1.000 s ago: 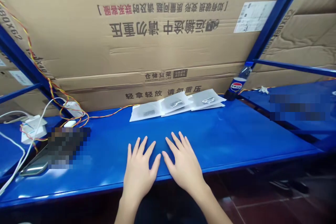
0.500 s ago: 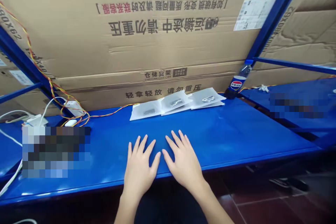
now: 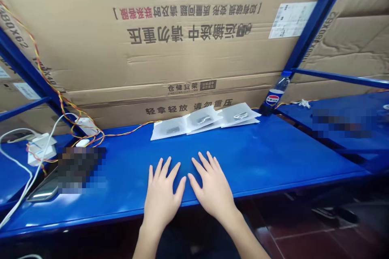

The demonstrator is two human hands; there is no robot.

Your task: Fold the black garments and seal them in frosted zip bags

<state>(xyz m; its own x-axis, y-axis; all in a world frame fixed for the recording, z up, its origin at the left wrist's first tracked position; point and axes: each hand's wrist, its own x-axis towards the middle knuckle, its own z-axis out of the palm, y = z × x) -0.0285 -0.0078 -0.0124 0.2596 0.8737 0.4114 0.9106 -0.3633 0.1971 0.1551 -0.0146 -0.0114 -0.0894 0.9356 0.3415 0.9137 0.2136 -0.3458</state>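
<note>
My left hand (image 3: 164,192) lies palm down at the front edge of the blue shelf (image 3: 121,182), fingers spread, holding nothing. Beside it, my right hand (image 3: 212,188) rests the same way, its fingers apart and pointing toward the back. Beyond both hands, several translucent white pouches overlap in a row against the cardboard: a left pouch (image 3: 164,126), a middle pouch (image 3: 202,118) and a right pouch (image 3: 238,115). Dark items show faintly inside them. Neither hand touches a pouch.
A cola bottle (image 3: 275,95) stands at the back right by the blue post. On the left are a partly blurred dark flat device (image 3: 45,188), white adapters (image 3: 42,149) and a twisted red-yellow wire (image 3: 36,54). A large cardboard sheet (image 3: 194,60) forms the back.
Both hands stay in place with fingers spread. The view has shifted very slightly, and the blurred patch on the left covers less of the device.
</note>
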